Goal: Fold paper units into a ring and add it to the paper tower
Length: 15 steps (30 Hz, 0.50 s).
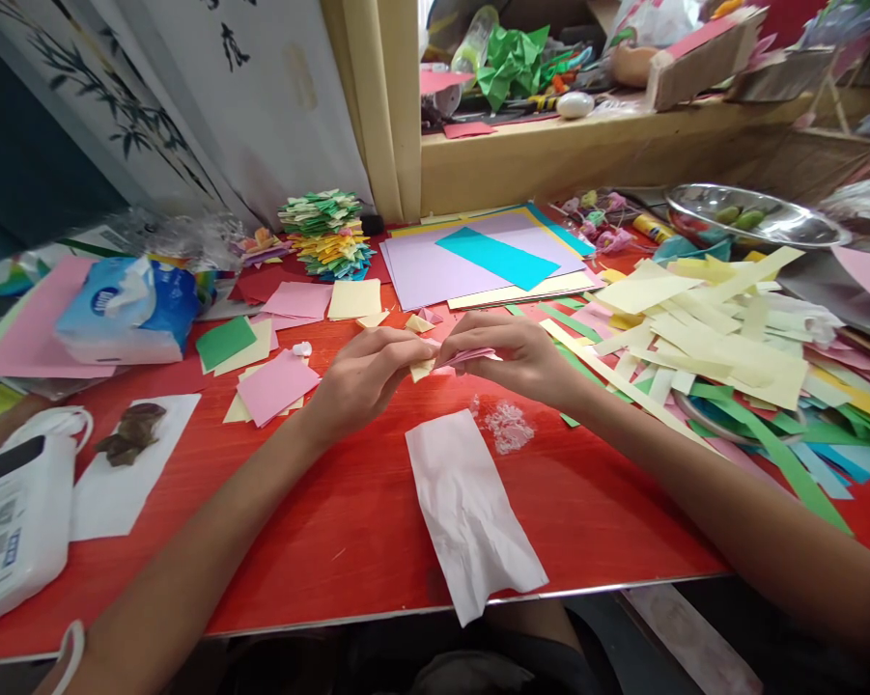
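Over the middle of the red table, my left hand (366, 378) and my right hand (511, 349) meet at their fingertips. Pinched in my right hand is a folded pink paper piece (472, 357). A small folded cream paper piece (423, 370) shows at my left fingertips; whether the two pieces are joined I cannot tell. Just beyond the hands lie a small cream folded piece (418, 324) and cream paper squares (354, 299). Pink paper squares (279, 386) lie left of my left hand. Nearer to me, a crumpled white sheet (474, 507) hangs slightly over the table edge.
A stack of folded paper pieces (327, 236) stands at the back, beside large coloured sheets (420, 275). Cut paper strips (724, 338) pile up on the right, below a metal bowl (803, 227). Left are a tissue pack (126, 314) and a white device (21, 541).
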Tool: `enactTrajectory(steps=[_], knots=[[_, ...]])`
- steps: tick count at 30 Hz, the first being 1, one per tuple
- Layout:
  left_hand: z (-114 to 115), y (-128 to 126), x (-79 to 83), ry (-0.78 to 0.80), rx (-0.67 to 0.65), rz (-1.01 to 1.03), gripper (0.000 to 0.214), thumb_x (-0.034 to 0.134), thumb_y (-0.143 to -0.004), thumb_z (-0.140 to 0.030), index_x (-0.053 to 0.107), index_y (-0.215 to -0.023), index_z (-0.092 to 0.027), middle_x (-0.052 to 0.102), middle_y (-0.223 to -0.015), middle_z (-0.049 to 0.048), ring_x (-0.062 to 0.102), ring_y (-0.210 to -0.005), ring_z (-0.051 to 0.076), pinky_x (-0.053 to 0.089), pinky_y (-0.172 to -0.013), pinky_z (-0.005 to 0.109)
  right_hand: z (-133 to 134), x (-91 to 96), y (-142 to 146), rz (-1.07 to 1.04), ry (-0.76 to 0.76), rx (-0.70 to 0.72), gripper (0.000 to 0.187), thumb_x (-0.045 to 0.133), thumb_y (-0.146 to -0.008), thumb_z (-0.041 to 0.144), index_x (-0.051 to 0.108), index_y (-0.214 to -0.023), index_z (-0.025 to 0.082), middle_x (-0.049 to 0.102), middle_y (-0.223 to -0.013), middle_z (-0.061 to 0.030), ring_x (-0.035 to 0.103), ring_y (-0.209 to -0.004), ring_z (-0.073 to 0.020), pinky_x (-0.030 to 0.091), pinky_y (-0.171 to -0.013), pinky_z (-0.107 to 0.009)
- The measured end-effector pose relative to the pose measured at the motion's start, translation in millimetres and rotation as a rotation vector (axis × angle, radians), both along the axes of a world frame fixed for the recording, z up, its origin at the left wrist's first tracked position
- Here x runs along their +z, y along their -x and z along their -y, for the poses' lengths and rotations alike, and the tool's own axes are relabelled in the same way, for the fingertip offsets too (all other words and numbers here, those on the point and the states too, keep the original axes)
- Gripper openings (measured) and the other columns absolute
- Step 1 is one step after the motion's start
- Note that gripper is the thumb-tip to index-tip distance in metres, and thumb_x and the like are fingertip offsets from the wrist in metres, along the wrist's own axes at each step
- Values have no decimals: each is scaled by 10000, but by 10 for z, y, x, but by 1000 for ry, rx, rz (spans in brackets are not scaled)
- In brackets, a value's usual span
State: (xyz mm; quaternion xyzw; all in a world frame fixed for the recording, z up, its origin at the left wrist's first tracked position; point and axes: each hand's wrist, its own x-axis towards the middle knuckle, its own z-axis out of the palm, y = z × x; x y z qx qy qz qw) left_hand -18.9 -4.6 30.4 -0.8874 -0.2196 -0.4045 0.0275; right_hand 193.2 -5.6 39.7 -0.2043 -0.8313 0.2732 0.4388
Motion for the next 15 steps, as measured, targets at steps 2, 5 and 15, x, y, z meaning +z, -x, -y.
enactTrajectory(steps=[2, 5, 15], knots=[[-7, 3, -5, -27, -8, -13, 203, 460, -866, -144, 537, -1030, -237, 654, -956, 13, 608, -927, 113, 514, -786, 240, 0, 5, -1, 7, 2, 7, 195, 509, -806, 71, 658, -871, 179, 622, -841, -21, 570, -780, -91, 473, -688, -246], [-20, 13, -21, -84, -18, -36, 255, 475, -846, -101, 524, -1053, -242, 651, -968, 11, 603, -923, 109, 512, -789, 238, 4, 17, -1, 27, 19, 27, 197, 494, -808, 71, 653, -870, 168, 616, -837, -25, 568, -781, -90, 471, -695, -246], [-30, 15, -31, -101, -36, -60, 262, 478, -836, -78, 520, -1040, -237, 643, -985, 12, 592, -945, 109, 500, -814, 240, -9, 2, -1, 61, -91, 20, 226, 490, -791, 43, 660, -873, 167, 624, -819, -24, 559, -736, -85, 460, -661, -237]])
